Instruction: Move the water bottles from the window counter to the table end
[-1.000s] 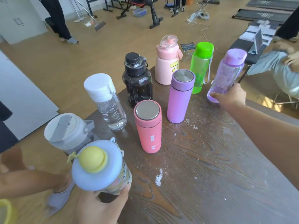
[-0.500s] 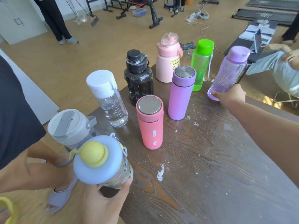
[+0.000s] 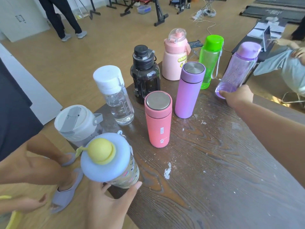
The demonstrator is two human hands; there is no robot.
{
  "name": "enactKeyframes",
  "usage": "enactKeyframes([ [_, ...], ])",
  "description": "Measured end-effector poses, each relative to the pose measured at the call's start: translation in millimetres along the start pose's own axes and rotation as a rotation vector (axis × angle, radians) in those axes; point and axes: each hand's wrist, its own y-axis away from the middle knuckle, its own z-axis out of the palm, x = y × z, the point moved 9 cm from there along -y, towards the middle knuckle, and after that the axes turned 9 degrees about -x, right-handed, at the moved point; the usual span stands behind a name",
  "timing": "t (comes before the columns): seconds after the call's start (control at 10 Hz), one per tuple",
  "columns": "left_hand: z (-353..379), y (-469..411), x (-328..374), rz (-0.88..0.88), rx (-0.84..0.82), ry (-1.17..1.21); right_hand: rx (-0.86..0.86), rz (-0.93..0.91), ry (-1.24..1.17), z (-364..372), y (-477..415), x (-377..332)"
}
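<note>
Water bottles, nine in all, occupy the end of the wooden table (image 3: 214, 171), which runs from the frame centre to the lower right. Seven stand unattended: a grey-lidded bottle (image 3: 77, 124) at the left edge, a clear bottle with white cap (image 3: 115, 98), a black jug (image 3: 146, 75), a pink flip-top bottle (image 3: 175, 55), a green bottle (image 3: 210, 61), a purple flask (image 3: 189, 90) and a coral flask (image 3: 158, 119) at frame centre.

Status: placement appears nearly complete. Two bottles remain in hand, and the window counter is not in view, so any remainder there cannot be confirmed.

The left hand (image 3: 107, 202), lower centre of the frame, is wrapped around the base of a patterned bottle with a blue lid (image 3: 109, 164). This bottle sits at the near table corner; whether its base rests on the surface cannot be determined. Its long axis leans toward the camera, lid uppermost.

The right hand (image 3: 236, 98), right of centre, grips the base of a translucent purple bottle (image 3: 239, 70) at the far table edge. Its long axis tilts, cap toward the upper right of the frame, base at or just above the tabletop.

All released bottles stand upright, caps up.
</note>
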Motion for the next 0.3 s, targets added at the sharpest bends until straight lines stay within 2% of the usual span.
enactKeyframes([
  [0.2,-17,1,-42,0.004,0.141,-0.116,-0.055,-0.058,-0.076,7,35,13],
  [0.3,6,17,-31,0.1,0.147,-0.119,-0.1,-0.119,-0.035,11,66,21],
])
